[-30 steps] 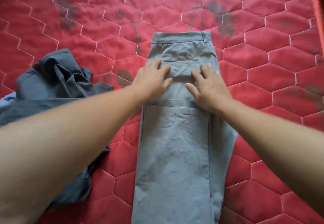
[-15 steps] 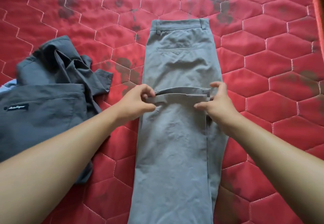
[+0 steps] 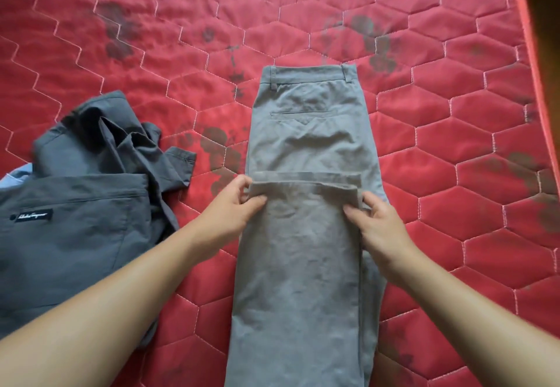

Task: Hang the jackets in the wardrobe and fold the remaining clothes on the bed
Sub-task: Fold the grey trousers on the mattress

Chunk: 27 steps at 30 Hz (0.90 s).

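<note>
Light grey trousers (image 3: pixel 306 132) lie flat on the red quilted bed (image 3: pixel 454 114), waistband at the far end, legs doubled back over the seat. The leg hems form a band across the trousers near the middle. My left hand (image 3: pixel 235 205) pinches the left corner of the hems. My right hand (image 3: pixel 374 220) pinches the right corner. Both hands hold the hems just above the cloth below.
A crumpled dark grey garment (image 3: pixel 91 205) with a small black label lies at the left, close to my left forearm. A bit of light blue cloth (image 3: pixel 13 179) peeks out at its left edge. The bed's right edge (image 3: pixel 536 83) runs along the frame's right side.
My hands were pressing flat on the trousers near the pocket. They then took the hem corners between the fingers and drew them slightly toward me.
</note>
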Each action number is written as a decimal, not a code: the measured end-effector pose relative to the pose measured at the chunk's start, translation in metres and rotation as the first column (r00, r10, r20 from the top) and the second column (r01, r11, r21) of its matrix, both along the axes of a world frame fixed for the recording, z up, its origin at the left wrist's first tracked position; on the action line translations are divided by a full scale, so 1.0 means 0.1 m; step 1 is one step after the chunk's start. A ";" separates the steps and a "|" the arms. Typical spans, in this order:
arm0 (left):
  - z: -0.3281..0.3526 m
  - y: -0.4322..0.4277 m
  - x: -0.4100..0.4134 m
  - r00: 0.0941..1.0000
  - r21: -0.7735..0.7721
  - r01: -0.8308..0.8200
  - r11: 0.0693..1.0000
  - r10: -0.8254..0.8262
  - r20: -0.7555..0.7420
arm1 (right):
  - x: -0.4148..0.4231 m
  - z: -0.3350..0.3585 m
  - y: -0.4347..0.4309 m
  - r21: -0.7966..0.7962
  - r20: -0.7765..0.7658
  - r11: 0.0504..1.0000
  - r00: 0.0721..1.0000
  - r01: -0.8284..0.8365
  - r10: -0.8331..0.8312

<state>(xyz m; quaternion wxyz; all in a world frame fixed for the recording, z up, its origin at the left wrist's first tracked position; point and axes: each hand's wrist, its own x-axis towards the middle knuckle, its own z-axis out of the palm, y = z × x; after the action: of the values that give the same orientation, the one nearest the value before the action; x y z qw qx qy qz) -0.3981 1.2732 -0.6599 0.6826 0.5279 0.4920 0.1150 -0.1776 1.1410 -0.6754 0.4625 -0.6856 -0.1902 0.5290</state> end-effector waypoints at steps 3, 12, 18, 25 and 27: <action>0.11 0.59 0.34 0.993 0.118 -0.119 0.986 0.119 0.004 | 0.31 0.23 0.67 0.092 0.112 0.996 0.994 0.010 -0.020; -0.11 0.61 0.14 0.976 -0.401 -0.081 0.913 -0.009 -0.219 | 0.45 -0.09 0.56 -0.379 -0.189 0.925 0.981 -0.026 -0.050; -0.24 -0.56 -0.61 0.972 -0.556 0.058 0.829 -0.173 -0.157 | -0.10 -0.07 -0.81 -0.463 -0.412 0.853 0.910 -0.239 0.031; -0.26 -1.14 -0.92 0.960 -0.543 0.159 0.825 -0.258 -0.111 | -0.41 -0.09 -1.30 -0.454 -0.271 0.863 0.957 -0.220 0.101; -0.21 -1.19 -0.91 0.976 -0.471 0.136 0.872 -0.200 -0.086 | -0.43 -0.09 -1.30 -0.411 -0.235 0.897 0.970 -0.163 0.069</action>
<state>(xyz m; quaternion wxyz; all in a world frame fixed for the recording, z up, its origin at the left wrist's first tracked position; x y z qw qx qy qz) -0.4888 1.1543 -0.6804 0.7619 0.3974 0.5014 -0.1005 -0.2203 1.0111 -0.6843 0.2864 -0.6964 -0.0593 0.6554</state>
